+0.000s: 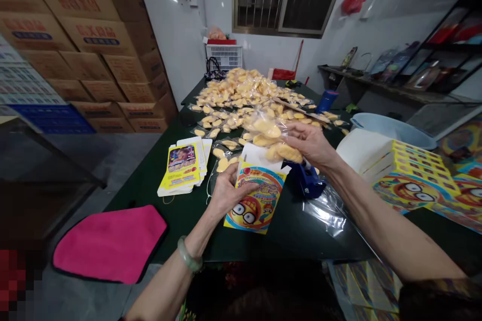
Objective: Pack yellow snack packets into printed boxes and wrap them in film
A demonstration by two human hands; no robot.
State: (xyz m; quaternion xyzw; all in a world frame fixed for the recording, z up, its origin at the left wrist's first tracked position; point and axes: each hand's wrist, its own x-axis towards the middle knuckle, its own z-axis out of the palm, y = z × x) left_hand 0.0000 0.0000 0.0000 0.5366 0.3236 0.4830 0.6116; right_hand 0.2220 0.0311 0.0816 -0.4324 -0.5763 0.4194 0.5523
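My left hand (pixel 228 193) is closed round the left side of a yellow printed carton (pixel 258 200), thumb across its front. The carton stands tilted at the table's near side with its white top flaps raised. My right hand (pixel 307 143) grips clear-wrapped yellow snack pieces (pixel 273 133) just above the carton's opening. Exactly how many pieces it holds I cannot tell. Behind both hands, a large heap of the same wrapped pieces (pixel 244 88) spreads over the dark green table (pixel 188 233). A stack of flattened cartons (pixel 184 168) lies left of my left hand.
A blue tape dispenser (pixel 311 180) sits right of the carton, near clear plastic film (pixel 331 215). Filled printed cartons (pixel 417 185) stand at right, before a light blue basin (pixel 393 128). A pink stool seat (pixel 113 243) is at left, with brown boxes (pixel 94 35) stacked beyond.
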